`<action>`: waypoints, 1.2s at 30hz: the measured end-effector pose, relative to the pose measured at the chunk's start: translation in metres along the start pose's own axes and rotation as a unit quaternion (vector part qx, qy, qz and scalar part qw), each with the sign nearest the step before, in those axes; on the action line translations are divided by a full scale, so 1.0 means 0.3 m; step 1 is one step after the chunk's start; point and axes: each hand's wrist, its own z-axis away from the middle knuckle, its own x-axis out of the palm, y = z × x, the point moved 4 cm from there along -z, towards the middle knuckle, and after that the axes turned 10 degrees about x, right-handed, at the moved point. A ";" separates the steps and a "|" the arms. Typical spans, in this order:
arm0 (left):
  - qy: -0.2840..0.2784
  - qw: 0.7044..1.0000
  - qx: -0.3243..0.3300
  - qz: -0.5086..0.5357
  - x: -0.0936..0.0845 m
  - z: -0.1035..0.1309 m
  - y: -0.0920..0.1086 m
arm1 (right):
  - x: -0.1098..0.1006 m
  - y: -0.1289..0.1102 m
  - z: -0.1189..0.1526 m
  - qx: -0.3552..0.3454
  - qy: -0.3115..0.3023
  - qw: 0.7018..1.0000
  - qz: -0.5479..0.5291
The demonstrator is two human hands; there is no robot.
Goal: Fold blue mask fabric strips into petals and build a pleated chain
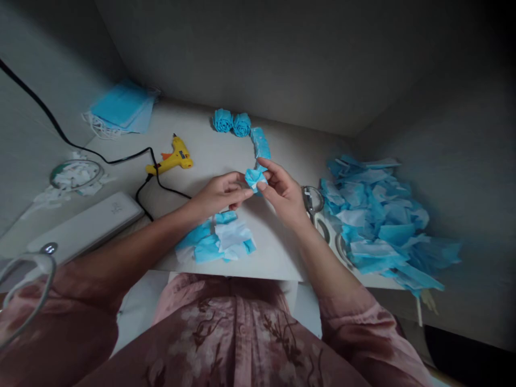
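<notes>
A small folded piece of blue fabric (255,179) is held between both hands over the middle of the table. My left hand (224,192) pinches its left side, fingers curled. On its right side, my right hand (282,192) grips it between thumb and fingers. Just beyond the right fingers runs a curved row of folded blue pieces (260,144). Two blue fabric roses (233,122) sit side by side behind it. Loose blue and white pieces (223,239) lie near the table's front edge, below my left hand.
A yellow glue gun (173,157) with a black cord lies left. Farther left are stacked blue masks (124,107), white scraps (76,174) and a long white box (86,223). Scissors (312,201) and a big heap of blue fabric (379,215) are on the right.
</notes>
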 end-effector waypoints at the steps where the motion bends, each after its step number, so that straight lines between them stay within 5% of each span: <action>1: 0.005 1.000 0.001 -0.008 0.003 0.000 -0.001 | 0.004 0.002 0.000 0.003 0.000 1.000 -0.002; 9: 0.065 0.996 0.037 -0.051 -0.021 -0.007 -0.001 | 0.018 0.020 -0.001 0.021 0.011 1.000 -0.011; 18: 0.050 0.992 0.032 -0.109 -0.037 -0.016 -0.009 | -0.003 0.033 -0.011 0.035 -0.001 0.999 -0.028; 27: 0.121 0.992 0.034 -0.020 -0.073 -0.023 -0.022 | -0.010 0.057 -0.025 0.040 0.011 0.998 -0.051; 36: 0.081 0.996 0.032 -0.021 -0.063 -0.025 -0.025 | 0.002 0.054 -0.019 0.046 -0.004 0.998 -0.044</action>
